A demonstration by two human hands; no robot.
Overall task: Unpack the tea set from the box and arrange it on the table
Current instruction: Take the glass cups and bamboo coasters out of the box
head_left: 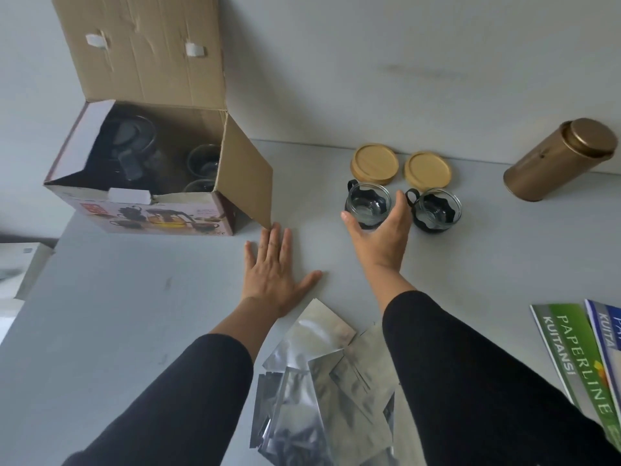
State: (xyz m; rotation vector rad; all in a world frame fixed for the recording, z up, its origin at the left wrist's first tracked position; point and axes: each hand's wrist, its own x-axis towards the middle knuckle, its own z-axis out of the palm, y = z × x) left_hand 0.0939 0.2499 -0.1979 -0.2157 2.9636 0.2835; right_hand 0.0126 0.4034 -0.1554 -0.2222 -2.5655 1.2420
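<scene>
The one camera sits up on the person's head and looks forward and down, close over the near edge of the table (pixel 134 314), so both arms reach up into the picture and the wall (pixel 403 62) behind the far edge fills the top.

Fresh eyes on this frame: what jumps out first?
The right hand curls round a glass cup mid-table, a second cup beside it and two wooden coasters behind. At far left an open cardboard box holds more glassware; the left hand lies flat near its flap.
</scene>
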